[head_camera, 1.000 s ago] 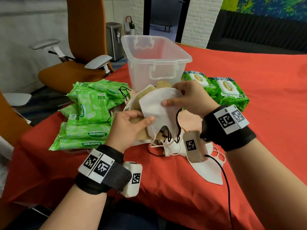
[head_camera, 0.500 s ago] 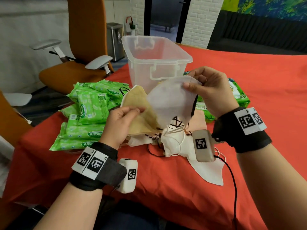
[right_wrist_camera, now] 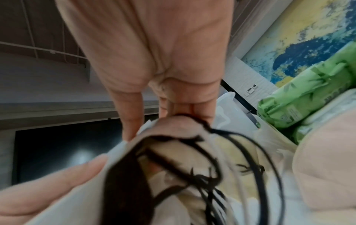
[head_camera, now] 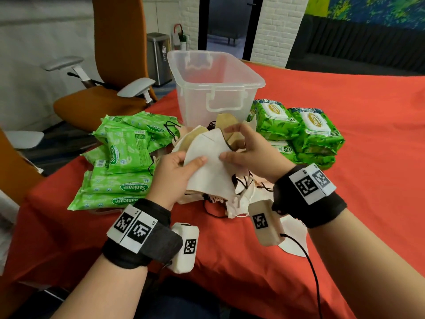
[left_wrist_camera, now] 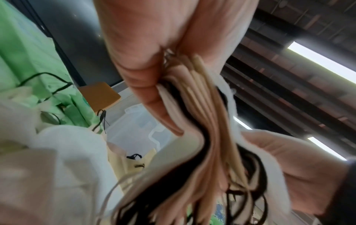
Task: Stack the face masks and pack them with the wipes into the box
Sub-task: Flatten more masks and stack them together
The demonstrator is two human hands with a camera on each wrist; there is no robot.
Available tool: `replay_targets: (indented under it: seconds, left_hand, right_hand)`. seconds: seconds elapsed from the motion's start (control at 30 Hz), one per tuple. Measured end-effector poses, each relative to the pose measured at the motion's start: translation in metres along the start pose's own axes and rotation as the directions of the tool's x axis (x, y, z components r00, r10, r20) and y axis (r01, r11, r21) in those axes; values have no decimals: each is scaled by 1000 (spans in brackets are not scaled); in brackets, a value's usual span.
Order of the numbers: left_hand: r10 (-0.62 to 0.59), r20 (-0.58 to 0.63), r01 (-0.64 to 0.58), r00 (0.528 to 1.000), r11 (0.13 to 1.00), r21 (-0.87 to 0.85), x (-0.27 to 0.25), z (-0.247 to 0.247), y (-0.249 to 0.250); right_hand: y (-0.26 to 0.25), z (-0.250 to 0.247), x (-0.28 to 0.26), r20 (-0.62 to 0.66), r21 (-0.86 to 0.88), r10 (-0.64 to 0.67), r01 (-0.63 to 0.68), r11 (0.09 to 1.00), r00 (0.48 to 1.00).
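Since a moment ago the white mask (head_camera: 208, 166) has come back down onto the stack of masks (left_wrist_camera: 194, 124) at frame centre. The left hand (head_camera: 171, 178) grips that tan-and-white stack; the right hand (head_camera: 249, 153) pinches the mask's right edge.

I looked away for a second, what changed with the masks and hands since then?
The right hand, which had lifted the white mask up toward the box, has brought it back down onto the stack in the left hand. The left grip on the stack, the wipes and the box are unchanged.
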State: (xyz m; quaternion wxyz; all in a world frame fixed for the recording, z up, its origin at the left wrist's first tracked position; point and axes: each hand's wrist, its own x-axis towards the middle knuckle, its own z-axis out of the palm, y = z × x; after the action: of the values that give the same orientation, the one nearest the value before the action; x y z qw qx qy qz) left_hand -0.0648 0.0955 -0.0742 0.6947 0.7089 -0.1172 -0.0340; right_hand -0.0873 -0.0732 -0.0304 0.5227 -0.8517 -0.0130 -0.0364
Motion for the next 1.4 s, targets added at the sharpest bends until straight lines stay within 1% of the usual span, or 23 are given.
replay_targets:
  seconds: [0.07,0.2,0.4,0.5,0.6,0.67,0.73,0.8,0.87,1.0,1.07,1.13,1.17,1.27,1.33,1.4]
  left_hand:
    - [5,-24,-5,1000,1000,7,1,-1,-1]
    - [6,-55,-5,998,1000,14,1,0,2]
    - [17,-38,-18,999,1000,-20,-3,-1,9]
    - [18,-59,-20,998,999,-39,-3,-3,8]
    - [40,-85,-41,996,999,-15,-2,-4,6]
    - [60,-112,-61,992,998,0,-1,-6,5]
    - [71,-125,-73,990,997,-9,-1,-8,5]
    - [83,-107,-86,991,996,-19,0,-10,4]
    - [86,-64,-88,994,996,-31,0,-10,5]
    - [69,4,-69,998,996,-60,-1,-9,7]
    - [75,17,-74,997,996,-50,-1,-9,7]
    - [80,19,-79,997,996,-32,-2,-8,7]
    - [82,19,-81,996,997,-19,-2,-7,6]
    - [91,18,-91,996,995,29,-4,-7,5]
    - [96,16,-97,995,994,57,-4,-7,6]
    - [99,18,-100,995,992,77,-5,-8,7]
  right_hand:
    - [3,2,-4,20,66,17,-19,998,1000]
    - [0,6,-2,-10,120,-47,48,992,999]
    - [-4,5,-1,10,87,-86,85,993,996]
    - [-3,4,-2,35,125,-91,86,988,995]
    - [-2,5,-3,20,109,-102,99,989,995]
    - [-2,2,-4,23,164,-95,90,982,995]
    - [-3,-2,-7,53,213,-89,76,974,995]
    - [-2,-6,-9,92,209,-85,64,976,992]
    - [-2,-7,-9,104,206,-68,46,977,992]
    - [1,-7,-8,44,151,-55,47,987,998]
    - [0,-7,-7,3,3,-83,83,997,997]
    - [-1,-4,-7,-39,-185,-134,124,975,990]
    - [-3,-2,-7,-63,-223,-144,127,967,988]
    - [-8,4,-9,-108,-279,-149,114,954,983]
    - [-8,7,-8,-102,-306,-144,106,946,984]
    - [-8,6,-6,-64,-317,-152,125,940,986]
